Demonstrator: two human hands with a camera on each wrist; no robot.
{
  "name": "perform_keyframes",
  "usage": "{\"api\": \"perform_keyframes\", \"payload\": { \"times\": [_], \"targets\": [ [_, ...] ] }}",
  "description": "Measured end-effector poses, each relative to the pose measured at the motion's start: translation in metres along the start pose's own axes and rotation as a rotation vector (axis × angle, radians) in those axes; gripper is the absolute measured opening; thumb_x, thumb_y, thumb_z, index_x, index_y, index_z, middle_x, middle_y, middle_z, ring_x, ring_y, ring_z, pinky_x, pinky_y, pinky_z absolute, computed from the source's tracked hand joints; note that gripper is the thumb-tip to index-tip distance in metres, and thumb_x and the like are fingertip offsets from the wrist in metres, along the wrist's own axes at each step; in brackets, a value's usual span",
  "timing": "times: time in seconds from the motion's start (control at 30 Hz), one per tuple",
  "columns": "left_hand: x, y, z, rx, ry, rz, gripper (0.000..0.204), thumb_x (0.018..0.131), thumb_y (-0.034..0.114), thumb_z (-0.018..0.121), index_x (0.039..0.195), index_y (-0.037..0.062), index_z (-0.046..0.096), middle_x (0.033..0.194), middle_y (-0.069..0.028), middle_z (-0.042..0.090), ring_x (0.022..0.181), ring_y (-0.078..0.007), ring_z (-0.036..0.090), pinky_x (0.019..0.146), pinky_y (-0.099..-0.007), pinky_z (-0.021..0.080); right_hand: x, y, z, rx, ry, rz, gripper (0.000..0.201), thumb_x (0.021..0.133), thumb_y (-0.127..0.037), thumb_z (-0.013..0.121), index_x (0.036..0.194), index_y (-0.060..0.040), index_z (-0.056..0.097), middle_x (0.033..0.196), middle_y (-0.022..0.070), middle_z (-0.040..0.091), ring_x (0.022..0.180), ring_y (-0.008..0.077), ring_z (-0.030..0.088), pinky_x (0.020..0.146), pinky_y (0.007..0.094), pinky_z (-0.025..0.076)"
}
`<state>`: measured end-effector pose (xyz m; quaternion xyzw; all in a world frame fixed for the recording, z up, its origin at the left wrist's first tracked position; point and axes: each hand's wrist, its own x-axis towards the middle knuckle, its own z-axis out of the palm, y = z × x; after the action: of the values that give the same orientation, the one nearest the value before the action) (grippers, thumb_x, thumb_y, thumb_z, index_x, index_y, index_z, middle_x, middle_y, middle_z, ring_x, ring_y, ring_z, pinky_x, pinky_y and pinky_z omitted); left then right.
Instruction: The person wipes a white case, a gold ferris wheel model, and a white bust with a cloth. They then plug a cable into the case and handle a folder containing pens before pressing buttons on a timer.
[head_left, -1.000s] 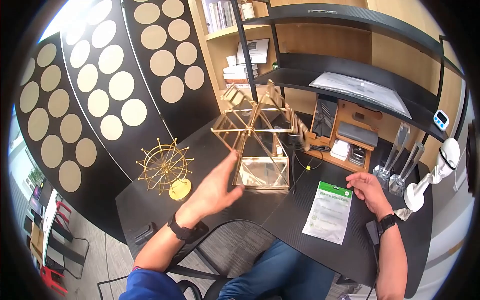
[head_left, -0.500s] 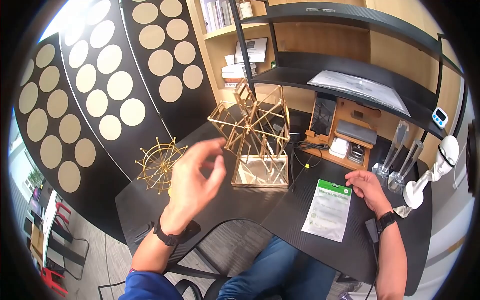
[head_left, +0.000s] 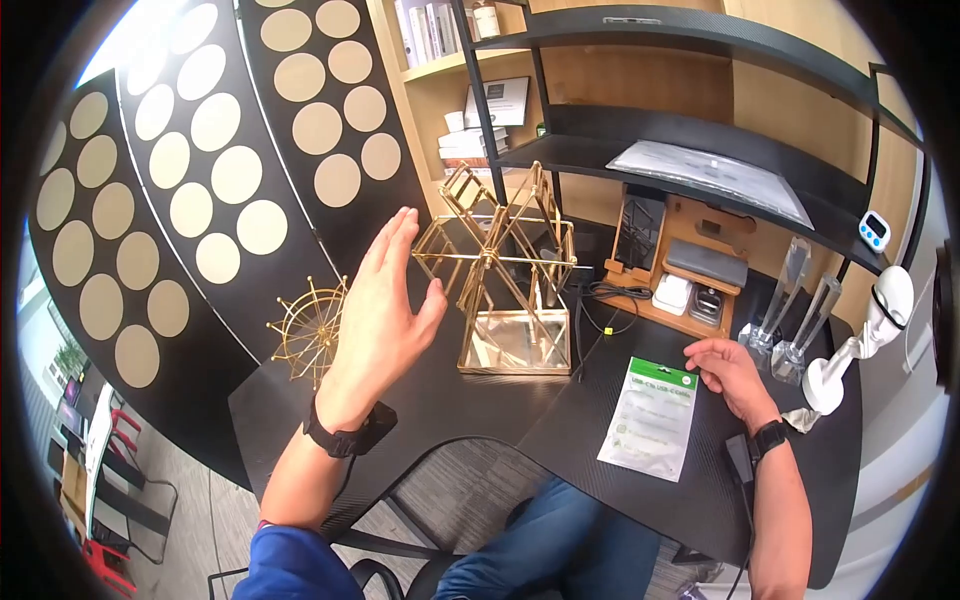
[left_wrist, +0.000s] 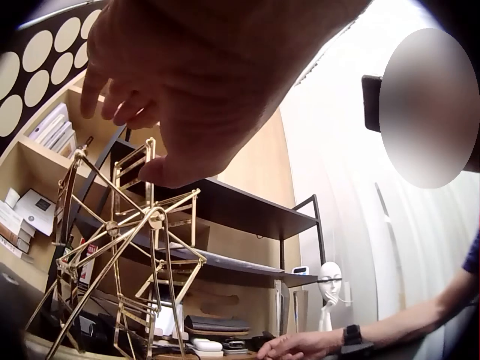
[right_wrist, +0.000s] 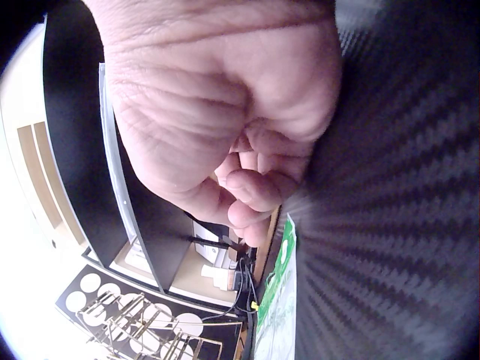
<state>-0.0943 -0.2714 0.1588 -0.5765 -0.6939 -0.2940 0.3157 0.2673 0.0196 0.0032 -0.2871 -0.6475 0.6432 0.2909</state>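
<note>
A gold wheel-shaped frame (head_left: 490,255) with several hanging baskets stands on a mirrored base on the black desk. Just left of it, my left hand (head_left: 380,310) is raised with fingers straight and thumb apart, holding nothing. In the left wrist view that hand (left_wrist: 187,90) shows above the gold frame (left_wrist: 127,247). My right hand (head_left: 735,380) rests on the desk, fingers loosely curled and empty, beside the top corner of a green and white cable packet (head_left: 650,420). The right wrist view shows the loosely bent fingers of the right hand (right_wrist: 225,120) near the packet's green edge (right_wrist: 283,255).
A smaller gold wheel (head_left: 310,330) stands behind my left forearm, partly hidden. At the back right are a wooden organizer (head_left: 690,310), crystal trophies (head_left: 790,300) and a white head figure (head_left: 885,305). A black shelf (head_left: 600,155) spans above the desk. Cables lie beside the organizer.
My left hand has drawn back from the large gold frame to its left and risen, its fingers straightening. The frame's wheel has turned. My right hand stays by the packet.
</note>
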Motion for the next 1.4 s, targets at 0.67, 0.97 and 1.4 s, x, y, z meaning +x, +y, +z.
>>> {"api": "perform_keyframes", "payload": {
  "times": [0.67,0.97,1.4],
  "targets": [
    [-0.054,0.019,0.007,-0.242,-0.671,-0.225,0.07,0.096,0.025,0.078,0.153,-0.0066,0.051,0.137,-0.0293,0.068,0.11,-0.0344,0.077,0.088,-0.0408,0.063,-0.004,-0.007,0.007,-0.022,0.031,0.032,0.017,0.102,-0.007,0.067,0.116,-0.0004,0.075,0.096,0.0039,0.074,0.064,0.0022,0.051,0.054,0.0187,0.037],
    [-0.025,0.014,-0.008,-0.525,0.05,0.035,0.057,0.093,-0.008,0.062,0.148,0.0067,0.055,0.155,-0.0157,0.056,0.134,-0.0261,0.063,0.094,-0.0335,0.059,-0.002,-0.003,0.003,-0.047,0.022,0.019,0.017,0.104,-0.007,0.066,0.117,-0.0028,0.076,0.094,0.0016,0.077,0.066,0.0015,0.055,0.054,0.0183,0.04],
    [0.003,-0.008,0.006,-0.217,-0.021,0.033,0.072,0.093,0.0,0.068,0.16,0.0053,0.042,0.169,-0.0162,0.042,0.156,-0.0325,0.042,0.124,-0.0445,0.04,-0.004,-0.005,0.005,-0.026,0.038,0.024,0.017,0.101,-0.006,0.068,0.115,0.0001,0.074,0.095,0.0039,0.074,0.064,0.0025,0.05,0.055,0.0189,0.037]
  ]
}}
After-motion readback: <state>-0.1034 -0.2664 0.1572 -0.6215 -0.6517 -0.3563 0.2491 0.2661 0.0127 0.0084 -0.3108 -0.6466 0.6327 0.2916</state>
